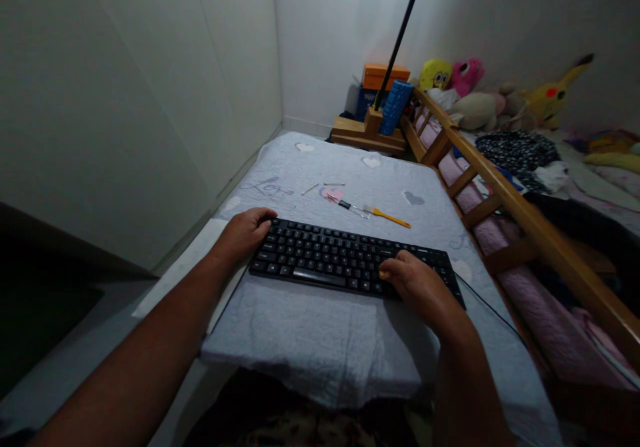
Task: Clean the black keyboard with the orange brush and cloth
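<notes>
A black keyboard (320,255) lies on the cloth-covered table (310,340). My left hand (246,232) rests at its upper left corner, fingers together against the edge. Over the right part of the keys, my right hand (411,276) has its fingers curled and pressed together; whatever they may hold is too small to name. Beyond the keyboard lie a yellow-handled brush (391,217), a slim tool with a black middle (345,204) and two thin sticks, one of them (334,183) near the pink heart print.
A wooden bed rail (530,233) runs along the right side, with plush toys (467,77) and clothes behind it. At the back stand a lamp pole (403,30) on a wooden base, an orange box (384,75) and a blue roller (397,107). The keyboard's cable (493,308) trails right.
</notes>
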Demonstrator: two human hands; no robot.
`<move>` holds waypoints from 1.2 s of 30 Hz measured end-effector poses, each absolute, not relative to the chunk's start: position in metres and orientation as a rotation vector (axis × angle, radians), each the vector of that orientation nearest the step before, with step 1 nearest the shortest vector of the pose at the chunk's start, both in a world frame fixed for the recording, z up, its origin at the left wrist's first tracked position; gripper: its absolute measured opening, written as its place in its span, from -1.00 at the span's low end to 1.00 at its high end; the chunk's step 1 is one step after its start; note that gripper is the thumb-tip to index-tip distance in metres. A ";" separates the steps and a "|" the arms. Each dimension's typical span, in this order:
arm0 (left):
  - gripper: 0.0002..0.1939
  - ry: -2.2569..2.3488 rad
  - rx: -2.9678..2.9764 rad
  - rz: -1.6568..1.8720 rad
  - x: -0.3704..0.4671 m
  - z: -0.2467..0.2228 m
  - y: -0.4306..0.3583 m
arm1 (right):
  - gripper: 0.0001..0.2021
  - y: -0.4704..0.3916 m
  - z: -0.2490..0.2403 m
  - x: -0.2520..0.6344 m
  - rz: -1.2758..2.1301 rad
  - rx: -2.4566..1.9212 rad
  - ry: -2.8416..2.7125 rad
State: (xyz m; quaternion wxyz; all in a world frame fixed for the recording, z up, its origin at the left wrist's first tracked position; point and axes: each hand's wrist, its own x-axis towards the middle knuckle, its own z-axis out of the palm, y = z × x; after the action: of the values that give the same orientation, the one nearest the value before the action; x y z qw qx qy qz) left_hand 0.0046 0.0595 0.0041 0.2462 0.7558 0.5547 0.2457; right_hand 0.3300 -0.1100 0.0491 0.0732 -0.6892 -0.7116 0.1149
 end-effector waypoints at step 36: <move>-0.55 1.516 2.051 0.674 0.005 0.005 0.059 | -0.71 -0.092 0.039 0.288 0.299 -1.884 -2.191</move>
State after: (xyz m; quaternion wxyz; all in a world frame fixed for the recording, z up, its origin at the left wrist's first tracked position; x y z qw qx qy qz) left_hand 0.0049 0.0595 0.0049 0.2492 0.7530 0.5564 0.2474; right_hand 0.2884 -0.0917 0.0387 0.1179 -0.6441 -0.7489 0.1023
